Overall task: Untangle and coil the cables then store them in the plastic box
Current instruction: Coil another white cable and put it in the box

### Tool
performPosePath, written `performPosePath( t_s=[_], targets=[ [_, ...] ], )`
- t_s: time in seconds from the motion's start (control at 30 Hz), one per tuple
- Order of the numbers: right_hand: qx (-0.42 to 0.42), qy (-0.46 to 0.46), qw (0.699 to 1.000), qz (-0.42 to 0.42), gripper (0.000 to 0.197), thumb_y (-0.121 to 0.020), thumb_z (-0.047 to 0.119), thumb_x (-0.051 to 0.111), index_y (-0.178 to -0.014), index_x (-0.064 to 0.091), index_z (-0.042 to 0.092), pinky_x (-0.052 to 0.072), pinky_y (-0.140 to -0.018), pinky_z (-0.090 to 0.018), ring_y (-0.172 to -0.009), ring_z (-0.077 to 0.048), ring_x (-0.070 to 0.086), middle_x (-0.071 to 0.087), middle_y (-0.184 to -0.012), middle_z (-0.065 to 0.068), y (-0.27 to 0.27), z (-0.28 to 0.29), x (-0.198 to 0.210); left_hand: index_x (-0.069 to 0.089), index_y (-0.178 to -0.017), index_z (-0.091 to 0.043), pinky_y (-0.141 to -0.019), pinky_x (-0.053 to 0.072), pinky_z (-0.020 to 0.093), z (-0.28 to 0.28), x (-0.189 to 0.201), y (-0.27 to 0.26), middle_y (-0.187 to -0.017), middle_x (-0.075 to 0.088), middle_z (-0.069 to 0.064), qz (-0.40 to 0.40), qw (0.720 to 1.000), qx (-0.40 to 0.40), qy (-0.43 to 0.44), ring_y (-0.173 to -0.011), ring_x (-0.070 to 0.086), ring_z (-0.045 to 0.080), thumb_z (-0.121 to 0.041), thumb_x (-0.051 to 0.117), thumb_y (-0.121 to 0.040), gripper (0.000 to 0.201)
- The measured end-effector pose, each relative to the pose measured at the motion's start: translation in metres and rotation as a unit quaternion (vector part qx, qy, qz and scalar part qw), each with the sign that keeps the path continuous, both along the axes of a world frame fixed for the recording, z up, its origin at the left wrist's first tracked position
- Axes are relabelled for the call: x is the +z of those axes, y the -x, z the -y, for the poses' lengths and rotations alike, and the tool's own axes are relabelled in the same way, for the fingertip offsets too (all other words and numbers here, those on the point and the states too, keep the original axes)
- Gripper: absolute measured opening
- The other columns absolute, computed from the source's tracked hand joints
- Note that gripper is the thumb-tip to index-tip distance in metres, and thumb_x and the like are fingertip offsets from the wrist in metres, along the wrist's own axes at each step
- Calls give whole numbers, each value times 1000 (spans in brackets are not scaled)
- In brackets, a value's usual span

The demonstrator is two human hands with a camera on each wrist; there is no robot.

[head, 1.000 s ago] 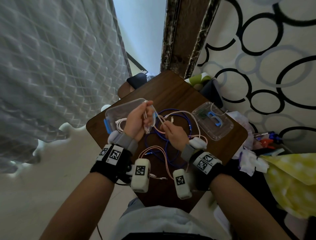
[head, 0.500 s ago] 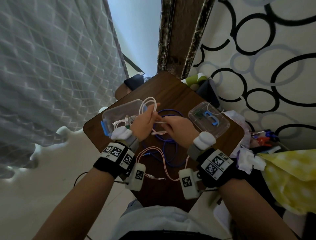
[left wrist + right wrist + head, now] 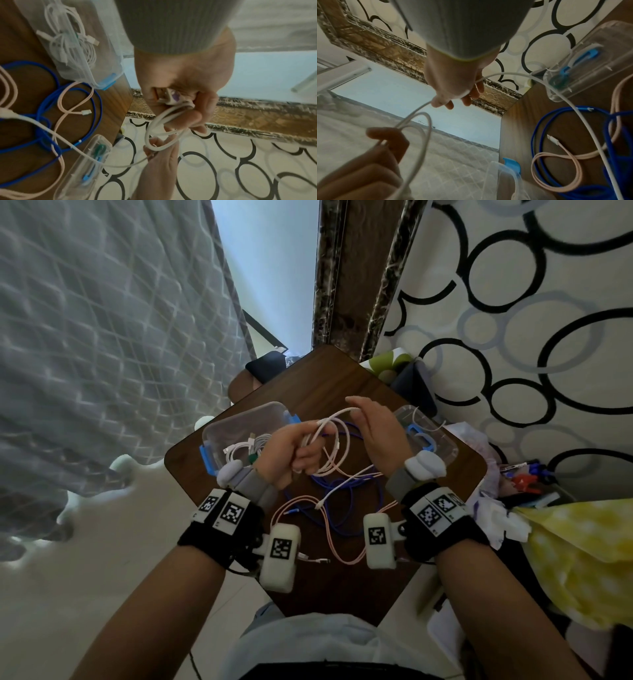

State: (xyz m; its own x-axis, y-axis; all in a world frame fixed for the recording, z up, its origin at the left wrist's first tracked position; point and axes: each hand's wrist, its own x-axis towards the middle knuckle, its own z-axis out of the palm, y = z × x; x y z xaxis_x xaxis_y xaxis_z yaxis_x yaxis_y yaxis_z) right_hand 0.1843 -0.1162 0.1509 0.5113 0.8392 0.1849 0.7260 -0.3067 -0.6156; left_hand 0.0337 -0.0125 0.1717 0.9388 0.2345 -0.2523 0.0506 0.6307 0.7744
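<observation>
Plastic box (image 3: 239,422) beside left hand (image 3: 287,451) holds coiled white cables (image 3: 245,448); left hand grips white cable (image 3: 337,440), right hand (image 3: 375,429) pinches it

pink cable (image 3: 60,111) cut off left, lid (image 3: 442,440) partly hidden

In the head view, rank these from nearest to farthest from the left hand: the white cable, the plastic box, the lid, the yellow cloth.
1. white cable: gripped in the left hand.
2. plastic box: just left of it.
3. lid: beyond the right hand.
4. yellow cloth: far right, off the table.
</observation>
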Motion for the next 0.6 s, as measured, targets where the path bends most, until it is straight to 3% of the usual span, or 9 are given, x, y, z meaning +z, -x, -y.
performPosePath(
  t_s=[0.13, 0.23, 0.33, 0.43, 0.5, 0.53, 0.6],
  targets=[
    [11, 16, 999, -29, 42, -97, 43, 24, -113, 53, 18, 49, -74, -44, -84, -22, 60, 63, -94, -7, 5, 2, -2, 47, -85, -9, -32, 19, 14, 0, 3, -9, -36, 37, -9, 64, 994, 33, 79, -27, 31, 2, -24, 22, -96, 31],
    [56, 59, 996, 24, 40, -98, 44, 25, -118, 50, 20, 48, -65, -41, -73, -25, 59, 61, -86, -7, 10, -1, 2, 48, -81, -6, -33, 14, 15, -6, 5, -12, -35, 34, -10, 62, 995, 82, 12, -27, 27, 2, -36, 26, -97, 41],
    [66, 101, 992, 35, 31, -99, 25, 36, -129, 42, 19, 43, -64, -36, -71, -20, 53, 57, -85, -6, 7, -5, 4, 48, -78, -4, -31, 17, 12, -10, 8, -10, -35, 33, -10, 59, 993, 101, -14, -26, 27, 3, -34, 30, -97, 39],
    [3, 84, 996, -29, 30, -99, 21, 37, -128, 42, 15, 44, -62, -39, -67, -16, 50, 50, -76, 3, -2, 4, -2, 50, -85, -12, -29, 24, 9, -18, 12, -5, -39, 38, -8, 98, 980, 141, 98, -29, 35, 3, -27, 25, -98, 32],
    [-50, 54, 995, -63, 25, -99, 22, 38, -121, 45, 13, 38, -56, -30, -60, -9, 46, 45, -70, 10, -7, 13, -10, 47, -83, -15, -31, 31, 10, -26, 13, -3, -43, 40, -8, 118, 965, 167, 161, -32, 39, 2, -27, 25, -98, 29],
    [-63, 50, 995, -54, 24, -99, 22, 37, -119, 46, 13, 34, -55, -24, -60, -7, 44, 45, -70, 10, -8, 16, -14, 46, -81, -15, -32, 32, 11, -30, 12, -2, -44, 40, -8, 114, 962, 178, 171, -32, 39, 2, -27, 24, -98, 30],
    [-51, 72, 996, -10, 24, -99, 21, 36, -119, 48, 16, 38, -59, -28, -68, -14, 50, 54, -81, 0, -8, 17, -20, 44, -79, -17, -31, 30, 10, -33, 11, -2, -44, 39, -7, 99, 967, 186, 143, -30, 35, 3, -29, 22, -99, 32]
  ],
)
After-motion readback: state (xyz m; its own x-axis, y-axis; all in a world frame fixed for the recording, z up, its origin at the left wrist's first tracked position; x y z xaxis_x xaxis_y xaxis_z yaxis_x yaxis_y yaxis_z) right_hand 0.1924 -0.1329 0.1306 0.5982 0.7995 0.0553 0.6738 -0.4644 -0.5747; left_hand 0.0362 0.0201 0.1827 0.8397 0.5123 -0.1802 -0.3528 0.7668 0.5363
